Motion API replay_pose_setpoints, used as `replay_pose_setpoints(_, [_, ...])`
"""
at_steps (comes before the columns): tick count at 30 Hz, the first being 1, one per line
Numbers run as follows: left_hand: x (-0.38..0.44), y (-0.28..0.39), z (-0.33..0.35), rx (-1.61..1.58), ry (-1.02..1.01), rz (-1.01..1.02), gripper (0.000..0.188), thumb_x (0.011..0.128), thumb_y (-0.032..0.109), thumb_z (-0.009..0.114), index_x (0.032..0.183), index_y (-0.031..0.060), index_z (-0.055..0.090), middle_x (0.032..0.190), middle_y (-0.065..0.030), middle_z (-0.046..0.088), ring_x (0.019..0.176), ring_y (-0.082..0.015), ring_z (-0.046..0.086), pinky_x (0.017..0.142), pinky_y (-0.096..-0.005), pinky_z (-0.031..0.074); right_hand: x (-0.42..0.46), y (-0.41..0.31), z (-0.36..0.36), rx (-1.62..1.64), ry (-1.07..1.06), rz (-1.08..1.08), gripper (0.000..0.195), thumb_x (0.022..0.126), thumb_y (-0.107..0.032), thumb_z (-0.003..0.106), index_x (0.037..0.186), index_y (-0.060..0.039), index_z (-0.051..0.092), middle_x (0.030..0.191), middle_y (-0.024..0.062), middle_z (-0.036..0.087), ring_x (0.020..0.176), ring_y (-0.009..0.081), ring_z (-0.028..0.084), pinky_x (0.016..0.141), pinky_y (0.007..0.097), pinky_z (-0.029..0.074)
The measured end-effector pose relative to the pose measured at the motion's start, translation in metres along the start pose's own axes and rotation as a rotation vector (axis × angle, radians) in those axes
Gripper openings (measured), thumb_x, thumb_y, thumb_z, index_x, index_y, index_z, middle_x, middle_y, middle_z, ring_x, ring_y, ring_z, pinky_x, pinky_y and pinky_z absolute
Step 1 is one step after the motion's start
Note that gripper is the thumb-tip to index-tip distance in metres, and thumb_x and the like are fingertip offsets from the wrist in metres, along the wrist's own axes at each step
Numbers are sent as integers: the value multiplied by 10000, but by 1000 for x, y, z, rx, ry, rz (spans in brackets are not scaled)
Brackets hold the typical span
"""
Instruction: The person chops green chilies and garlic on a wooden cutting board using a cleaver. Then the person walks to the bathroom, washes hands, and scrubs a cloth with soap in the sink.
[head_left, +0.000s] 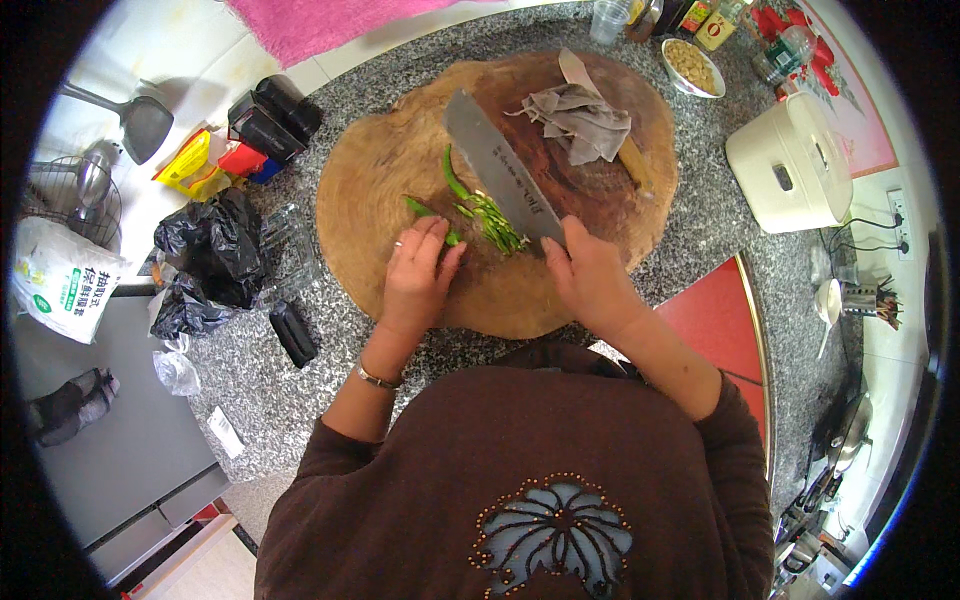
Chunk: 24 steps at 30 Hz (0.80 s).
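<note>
A cleaver (504, 169) with a wide steel blade lies across the middle of a thick round wooden chopping board (360, 187); my right hand (592, 270) is closed on its near end, the handle hidden inside. Just left of the blade is a small heap of sliced green chili peppers (495, 225), with a longer green pepper piece (452, 172) above it. My left hand (420, 262) rests on the board with its fingertips on another green pepper piece (418, 207). A crumpled grey cloth (577, 120) lies on the board's far right, over what may be another knife.
Left on the granite counter are a black plastic bag (210, 247), a black case (292, 334) and a yellow packet (195, 165). A bowl of pale pieces (691, 69), a clear plastic cup (607, 21) and bottles stand at the back right, near a cream container (787, 165).
</note>
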<state>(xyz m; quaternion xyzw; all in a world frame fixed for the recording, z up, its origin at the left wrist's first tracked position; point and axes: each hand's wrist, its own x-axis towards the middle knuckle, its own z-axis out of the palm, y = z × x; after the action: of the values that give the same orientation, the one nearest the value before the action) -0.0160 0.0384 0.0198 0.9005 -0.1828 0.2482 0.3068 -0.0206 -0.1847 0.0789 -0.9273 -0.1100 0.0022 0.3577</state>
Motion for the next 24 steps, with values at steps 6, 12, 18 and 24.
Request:
replay_pose_setpoints(6, [38,-2,5,-103,121,-122,272,851,90,678,1089,-12,599,1111,-166,609,992,-334,607,845,-372,507,6,4,-4,73,154,9,196,934,-181,538,905,-13,441,738,267,590,720,480,576,593,530,447])
replay_pose_setpoints(12, [82,-8,55,-43,-8,89,299,814,98,686,1091,10,615,1082,-143,615,970,-329,588,835,-402,493,7,7,-6,98,275,29,183,937,-171,545,899,-18,452,739,252,582,713,467,574,585,514,437])
replay_pose_setpoints(18, [77,-27,37,11,-218,149,315,786,71,603,1097,37,636,1180,-107,600,1073,-312,533,930,-391,436,4,15,-12,63,294,-23,163,927,-139,555,896,-20,449,722,253,574,698,467,571,570,503,434])
replay_pose_setpoints(24, [60,-43,12,188,-340,169,347,791,49,506,1111,72,640,1163,-92,601,1071,-296,531,919,-379,441,2,10,-2,103,106,93,202,929,-188,549,908,-17,443,722,271,587,721,486,575,596,536,442])
